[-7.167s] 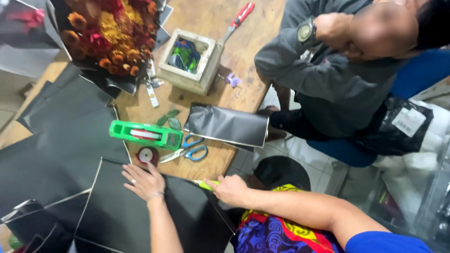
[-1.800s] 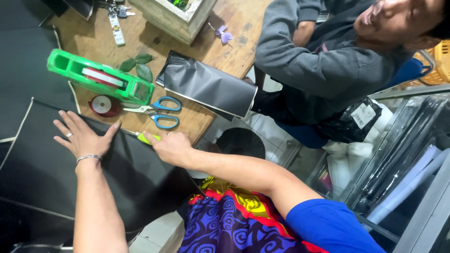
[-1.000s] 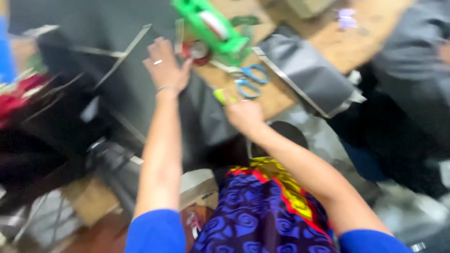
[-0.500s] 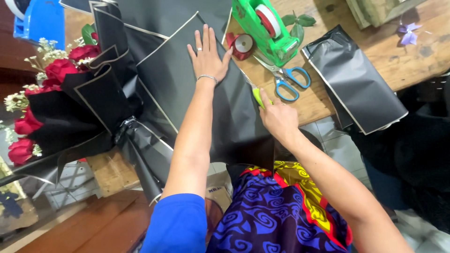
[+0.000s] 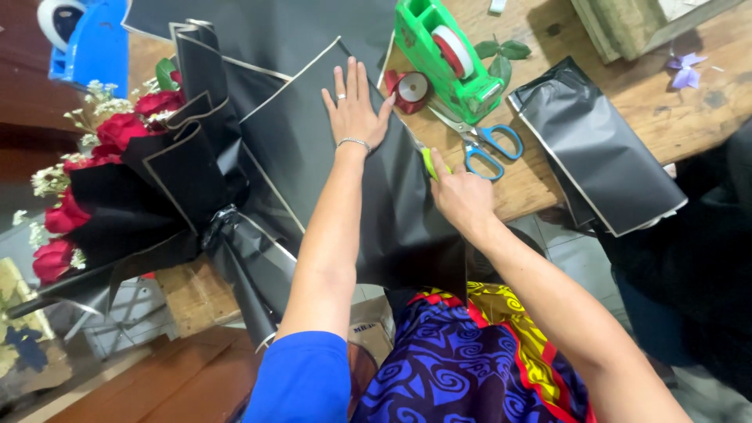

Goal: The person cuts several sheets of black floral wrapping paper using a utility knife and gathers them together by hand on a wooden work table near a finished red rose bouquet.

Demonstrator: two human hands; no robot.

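My left hand (image 5: 356, 110) lies flat with fingers spread on a black wrapping sheet with a pale edge (image 5: 313, 149), pressing it to the wooden table (image 5: 666, 117). At the sheet's right edge, my right hand (image 5: 462, 196) is closed around a small yellow-green cutter (image 5: 428, 162). A finished bouquet of red roses in black wrap (image 5: 133, 180) rests to the left of the sheet.
A green tape dispenser (image 5: 442, 55), a red ribbon roll (image 5: 411, 90) and blue-handled scissors (image 5: 489, 145) lie just beyond my hands. A folded stack of black sheets (image 5: 599, 149) hangs over the table edge at right. A blue object (image 5: 90, 43) sits far left.
The view has swung left, bringing the rose bouquet into sight. Both hands stay on the black sheet, left flat, right holding the cutter at its edge.
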